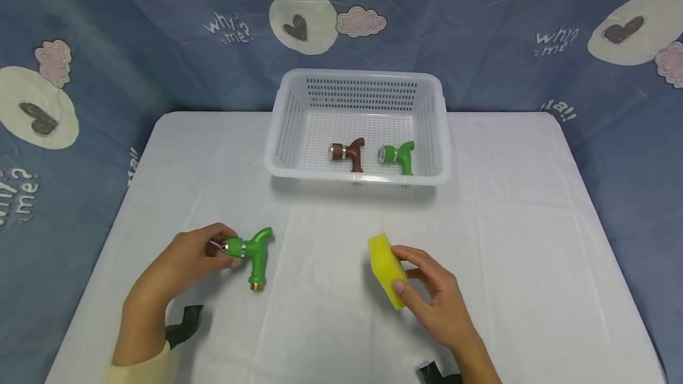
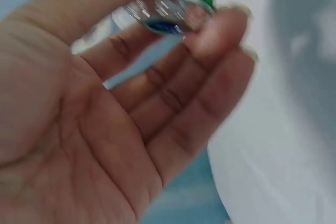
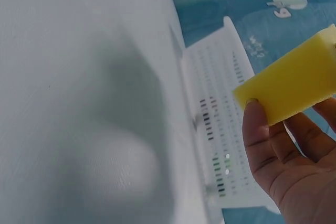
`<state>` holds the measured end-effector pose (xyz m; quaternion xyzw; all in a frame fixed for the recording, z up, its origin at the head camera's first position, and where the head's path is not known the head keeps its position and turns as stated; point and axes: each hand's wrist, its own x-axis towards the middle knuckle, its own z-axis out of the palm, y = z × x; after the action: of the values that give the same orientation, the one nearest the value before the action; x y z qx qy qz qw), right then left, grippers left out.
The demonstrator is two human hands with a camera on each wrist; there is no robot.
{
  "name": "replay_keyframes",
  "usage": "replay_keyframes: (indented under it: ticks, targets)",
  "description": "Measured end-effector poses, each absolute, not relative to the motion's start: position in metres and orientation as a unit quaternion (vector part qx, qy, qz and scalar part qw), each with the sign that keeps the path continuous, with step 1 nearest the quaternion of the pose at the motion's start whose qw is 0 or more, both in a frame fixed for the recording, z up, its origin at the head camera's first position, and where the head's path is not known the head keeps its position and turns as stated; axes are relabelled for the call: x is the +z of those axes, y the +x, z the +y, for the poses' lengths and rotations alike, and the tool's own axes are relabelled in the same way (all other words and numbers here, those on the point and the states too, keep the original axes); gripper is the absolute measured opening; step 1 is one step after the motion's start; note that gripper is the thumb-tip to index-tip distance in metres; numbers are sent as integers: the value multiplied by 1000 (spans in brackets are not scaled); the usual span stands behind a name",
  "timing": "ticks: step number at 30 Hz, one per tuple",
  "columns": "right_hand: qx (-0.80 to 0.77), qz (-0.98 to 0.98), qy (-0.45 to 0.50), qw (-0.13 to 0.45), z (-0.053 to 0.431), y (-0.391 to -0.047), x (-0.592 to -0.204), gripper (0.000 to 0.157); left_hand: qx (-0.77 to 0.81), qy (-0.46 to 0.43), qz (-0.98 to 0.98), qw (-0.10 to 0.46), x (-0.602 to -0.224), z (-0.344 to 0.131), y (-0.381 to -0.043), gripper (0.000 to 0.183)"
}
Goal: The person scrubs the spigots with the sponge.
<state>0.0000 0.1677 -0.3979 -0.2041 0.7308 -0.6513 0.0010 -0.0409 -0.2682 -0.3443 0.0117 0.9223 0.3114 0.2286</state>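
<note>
On the left of the table, my left hand (image 1: pixel 189 259) pinches a green tap (image 1: pixel 259 253) by its silvery connector end. The tap's spout with a brass tip points toward me. In the left wrist view the clear-and-metal end of the tap (image 2: pixel 163 14) sits between thumb and fingertips. My right hand (image 1: pixel 434 289) grips a yellow sponge (image 1: pixel 386 270) between thumb and fingers, over the table right of centre. The right wrist view shows the sponge (image 3: pixel 294 80) held at its edge, the thumb on its near face. The two hands are well apart.
A white perforated basket (image 1: pixel 357 179) stands at the table's back edge. Inside lie a brown tap (image 1: pixel 354 154) and another green tap (image 1: pixel 404 156). A blue patterned cloth (image 1: pixel 213 64) hangs behind the white table (image 1: pixel 512 224). Black straps or mounts (image 1: pixel 184 325) show by both wrists.
</note>
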Motion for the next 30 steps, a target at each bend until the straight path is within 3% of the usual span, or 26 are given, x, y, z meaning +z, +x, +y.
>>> replay_keyframes:
  ticks: [8,13,20,30]
  targets:
    - [-607,761,-229,-16,152,0,-392,57,384,135,892,198,-326,-194,-47,33]
    - [-548,787,-278,-52,135,0,-385,58,406,161,878,195,-329,-167,-46,34]
    - [-451,812,-350,-118,113,-2,-377,45,435,177,861,194,-338,-158,-42,30]
    - [-429,839,-316,-113,120,-8,-382,50,433,185,865,175,-335,-158,-43,36]
